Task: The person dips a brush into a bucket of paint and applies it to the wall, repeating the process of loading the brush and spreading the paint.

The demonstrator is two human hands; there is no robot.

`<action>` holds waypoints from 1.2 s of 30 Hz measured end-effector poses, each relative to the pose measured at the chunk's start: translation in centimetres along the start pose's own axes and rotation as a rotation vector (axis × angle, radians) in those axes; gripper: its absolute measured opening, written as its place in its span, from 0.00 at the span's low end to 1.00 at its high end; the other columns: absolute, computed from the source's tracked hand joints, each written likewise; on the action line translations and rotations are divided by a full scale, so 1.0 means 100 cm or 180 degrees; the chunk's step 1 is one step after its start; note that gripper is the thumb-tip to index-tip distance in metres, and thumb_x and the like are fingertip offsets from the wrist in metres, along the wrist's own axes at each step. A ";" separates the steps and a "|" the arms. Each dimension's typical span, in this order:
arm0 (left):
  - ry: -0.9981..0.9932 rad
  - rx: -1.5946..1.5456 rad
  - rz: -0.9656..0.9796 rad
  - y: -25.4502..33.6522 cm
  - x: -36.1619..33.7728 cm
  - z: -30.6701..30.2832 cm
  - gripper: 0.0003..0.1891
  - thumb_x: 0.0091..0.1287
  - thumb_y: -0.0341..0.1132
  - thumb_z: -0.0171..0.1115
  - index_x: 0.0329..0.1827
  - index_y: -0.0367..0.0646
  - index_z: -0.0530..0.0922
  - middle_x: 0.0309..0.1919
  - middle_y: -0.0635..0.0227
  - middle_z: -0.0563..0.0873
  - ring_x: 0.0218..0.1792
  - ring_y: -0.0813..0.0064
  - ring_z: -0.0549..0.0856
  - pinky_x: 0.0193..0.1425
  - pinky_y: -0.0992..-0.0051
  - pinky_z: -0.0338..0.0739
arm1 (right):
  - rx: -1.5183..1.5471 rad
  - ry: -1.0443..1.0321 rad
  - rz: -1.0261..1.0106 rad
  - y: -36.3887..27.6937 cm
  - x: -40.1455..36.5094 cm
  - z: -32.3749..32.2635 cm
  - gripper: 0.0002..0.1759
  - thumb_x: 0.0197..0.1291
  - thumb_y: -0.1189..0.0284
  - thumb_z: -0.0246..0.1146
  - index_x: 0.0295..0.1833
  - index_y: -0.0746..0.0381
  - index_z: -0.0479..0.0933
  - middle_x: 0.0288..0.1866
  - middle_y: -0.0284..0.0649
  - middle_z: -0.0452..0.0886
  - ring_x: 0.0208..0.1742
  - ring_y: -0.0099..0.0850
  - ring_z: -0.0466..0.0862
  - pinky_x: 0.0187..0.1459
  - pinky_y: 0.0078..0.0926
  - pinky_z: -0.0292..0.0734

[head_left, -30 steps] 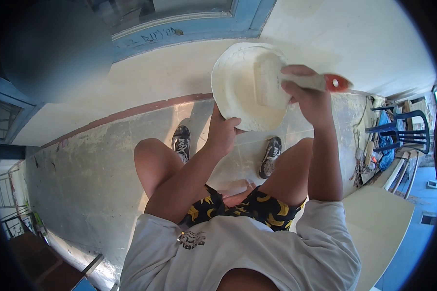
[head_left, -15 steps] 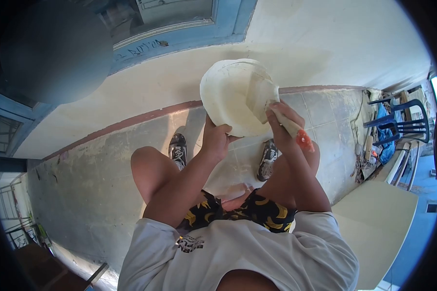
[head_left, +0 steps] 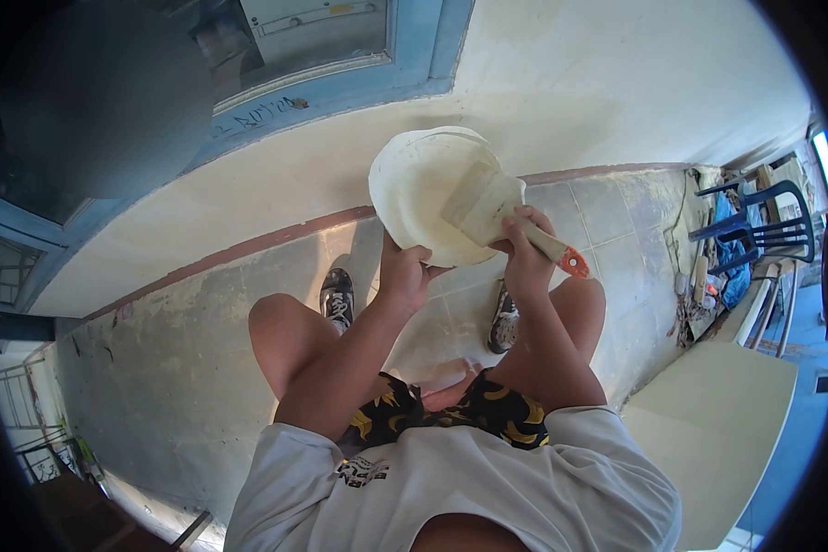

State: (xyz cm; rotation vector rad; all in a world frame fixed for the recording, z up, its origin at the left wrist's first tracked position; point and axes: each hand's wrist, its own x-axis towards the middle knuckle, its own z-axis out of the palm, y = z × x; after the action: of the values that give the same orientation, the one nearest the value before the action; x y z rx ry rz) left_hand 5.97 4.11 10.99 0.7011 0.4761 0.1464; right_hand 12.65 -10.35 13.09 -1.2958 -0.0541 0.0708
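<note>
My left hand is closed on the near rim of a white, paint-coated bowl, thumb on top and fingers underneath. The bowl is tipped so that its pale inside faces me. In my right hand is a wide paintbrush, gripped by its handle near the head. Its broad head lies over the right part of the bowl's inside, and the red handle end with a hole points to the lower right.
Ahead runs a cream wall with a reddish-brown strip at its foot. A blue-framed window is at the upper left. On the right, a dark blue plastic chair stands among clutter, with a pale board nearer me. Grey tiles cover the floor.
The bowl has shifted slightly left and towards me. The brush has turned, so its broad head now shows flat over the bowl's inside, further left than before.
</note>
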 end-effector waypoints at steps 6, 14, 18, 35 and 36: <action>-0.0022 -0.0069 0.0023 -0.001 0.006 -0.004 0.35 0.50 0.16 0.45 0.64 0.45 0.51 0.58 0.54 0.67 0.54 0.52 0.76 0.51 0.48 0.80 | -0.1257 -0.0699 -0.2697 0.001 0.017 -0.002 0.08 0.56 0.82 0.60 0.42 0.67 0.72 0.38 0.41 0.77 0.40 0.27 0.80 0.36 0.24 0.82; -0.0035 -0.0007 0.0082 -0.003 0.006 -0.002 0.34 0.50 0.18 0.45 0.64 0.45 0.52 0.58 0.53 0.68 0.53 0.52 0.78 0.49 0.49 0.82 | 0.0806 0.0213 0.0146 0.007 0.026 -0.007 0.13 0.58 0.78 0.59 0.48 0.61 0.68 0.41 0.41 0.76 0.35 0.30 0.82 0.31 0.26 0.81; -0.0049 0.0014 0.0047 -0.008 0.011 -0.007 0.35 0.49 0.18 0.45 0.64 0.45 0.51 0.58 0.53 0.67 0.53 0.51 0.78 0.49 0.49 0.82 | 0.1375 0.0536 -0.0028 -0.001 0.054 0.008 0.14 0.57 0.78 0.60 0.47 0.59 0.66 0.42 0.41 0.76 0.36 0.33 0.81 0.32 0.29 0.82; -0.0033 -0.0079 -0.0034 -0.005 0.008 0.001 0.37 0.50 0.16 0.43 0.66 0.48 0.50 0.60 0.54 0.64 0.56 0.50 0.74 0.52 0.45 0.79 | 0.0998 0.1030 -0.1018 -0.073 0.135 0.066 0.12 0.53 0.84 0.59 0.41 0.66 0.65 0.43 0.48 0.72 0.36 0.39 0.81 0.36 0.34 0.86; -0.0076 -0.0090 -0.0002 -0.004 0.007 0.001 0.37 0.50 0.16 0.43 0.66 0.48 0.50 0.60 0.54 0.64 0.56 0.50 0.74 0.52 0.45 0.79 | 0.0961 0.1046 -0.0830 -0.050 0.137 0.057 0.12 0.53 0.83 0.59 0.41 0.66 0.65 0.43 0.48 0.72 0.37 0.39 0.81 0.36 0.34 0.86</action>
State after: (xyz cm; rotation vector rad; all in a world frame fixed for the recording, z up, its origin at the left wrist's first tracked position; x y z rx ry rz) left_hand 6.65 3.94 10.51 0.6744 0.4506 0.1436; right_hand 25.91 -5.05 19.44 -0.9763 0.0675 -0.3455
